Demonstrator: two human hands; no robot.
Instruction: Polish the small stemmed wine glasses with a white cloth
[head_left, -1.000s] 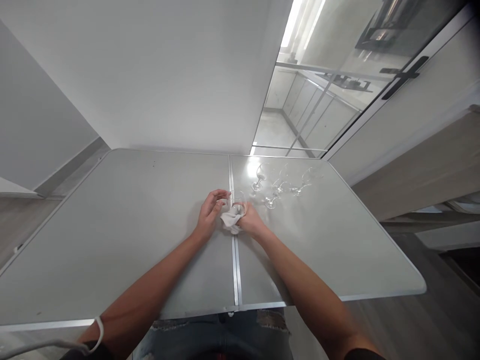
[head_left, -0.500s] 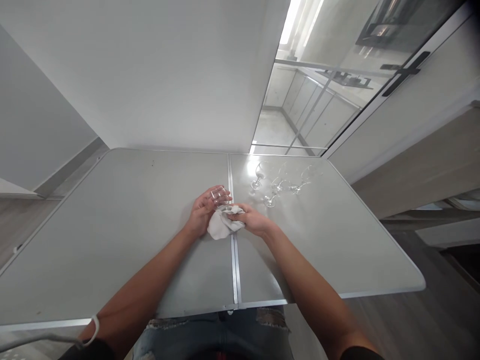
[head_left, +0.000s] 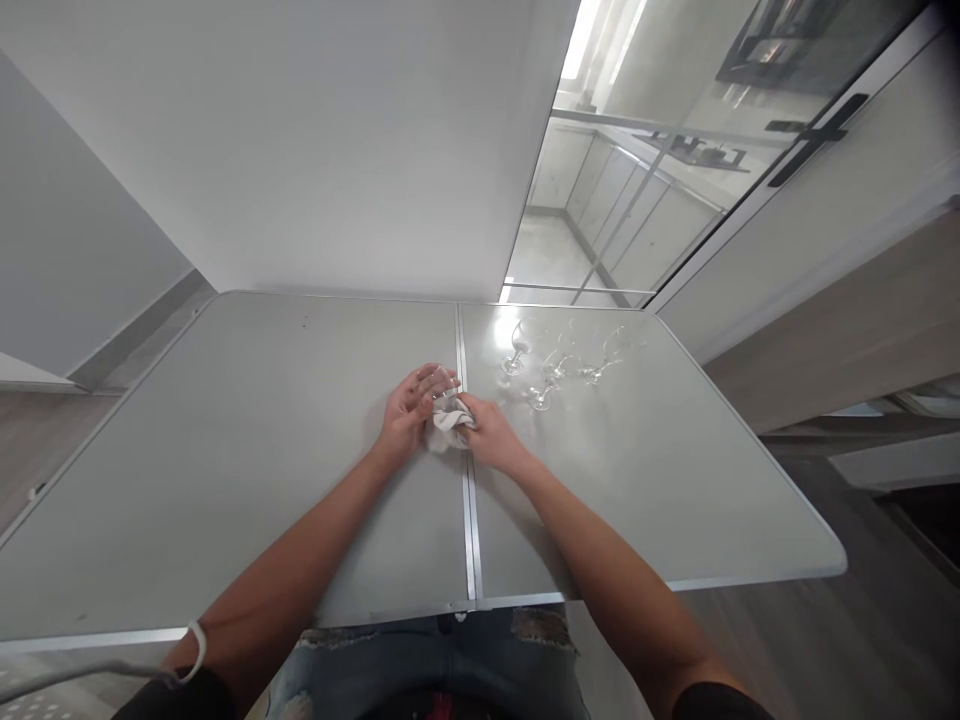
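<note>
Near the table's middle seam, my left hand is wrapped round a clear glass, whose lower part is hidden by fingers and cloth. My right hand grips a white cloth and presses it against the near side of the glass. Part of the cloth hangs below, between both hands. To the right of my hands, several clear stemmed glasses stand in a group on the table, among them one at the back and one closest to me.
The light grey folding table has a metal rim and a centre seam. A white wall rises behind its far edge. At the back right is a glazed door with a dark handle. A white cable loops near my left forearm.
My right hand has moved left and slightly up, bringing the cloth against the glass. The cloth looks more bunched up. My left hand keeps hold of the glass, which is tilted differently.
</note>
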